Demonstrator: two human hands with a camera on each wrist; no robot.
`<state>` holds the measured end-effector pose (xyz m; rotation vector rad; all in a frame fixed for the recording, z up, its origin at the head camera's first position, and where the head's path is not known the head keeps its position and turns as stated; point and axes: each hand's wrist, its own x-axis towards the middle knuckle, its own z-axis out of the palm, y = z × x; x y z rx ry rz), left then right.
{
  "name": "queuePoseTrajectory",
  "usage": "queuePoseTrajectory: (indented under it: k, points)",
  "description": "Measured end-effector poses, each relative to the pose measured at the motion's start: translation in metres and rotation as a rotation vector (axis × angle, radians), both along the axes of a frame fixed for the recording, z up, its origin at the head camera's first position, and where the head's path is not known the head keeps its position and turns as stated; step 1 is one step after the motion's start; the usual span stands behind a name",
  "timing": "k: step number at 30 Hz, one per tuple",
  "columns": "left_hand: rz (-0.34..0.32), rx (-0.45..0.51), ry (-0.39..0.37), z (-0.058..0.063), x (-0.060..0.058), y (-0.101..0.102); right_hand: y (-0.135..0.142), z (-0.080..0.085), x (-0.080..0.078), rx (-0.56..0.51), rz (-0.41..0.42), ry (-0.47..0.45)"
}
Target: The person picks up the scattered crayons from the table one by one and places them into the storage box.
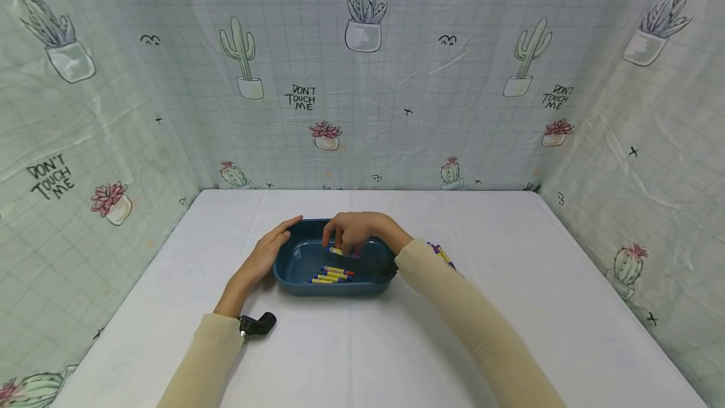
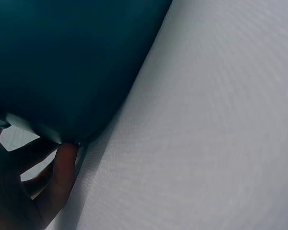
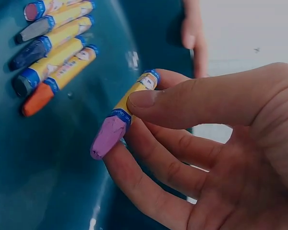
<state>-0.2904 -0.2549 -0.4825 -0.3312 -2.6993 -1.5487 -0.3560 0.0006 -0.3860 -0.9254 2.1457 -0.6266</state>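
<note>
A dark teal rectangular tray (image 1: 334, 288) sits on the table. My left hand (image 1: 266, 254) rests against its left side, straight fingers along the rim; in the left wrist view, fingertips (image 2: 65, 155) touch the tray's edge. Over the tray's inside, my right hand (image 1: 354, 230) pinches a purple crayon (image 3: 113, 129) in a yellow and blue wrapper between thumb and fingers, its purple end pointing out. Several wrapped crayons (image 1: 334, 276) lie side by side on the tray's floor, among them an orange crayon (image 3: 60, 79) and dark blue ones.
More yellow-wrapped crayons (image 1: 444, 255) lie on the white table (image 1: 317, 357) right of the tray, partly hidden by the right sleeve (image 1: 453, 294). A black strap device (image 1: 258, 324) sits at the left wrist. Patterned cloth walls (image 1: 385, 150) stand behind and at both sides.
</note>
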Motion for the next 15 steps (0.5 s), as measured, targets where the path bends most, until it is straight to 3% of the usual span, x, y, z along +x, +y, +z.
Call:
queuePoseTrajectory:
  k: [15]
  points:
    - [-0.010, 0.010, 0.013, 0.003, 0.002, 0.000, -0.021, -0.016, -0.002, 0.144, 0.035, -0.092]
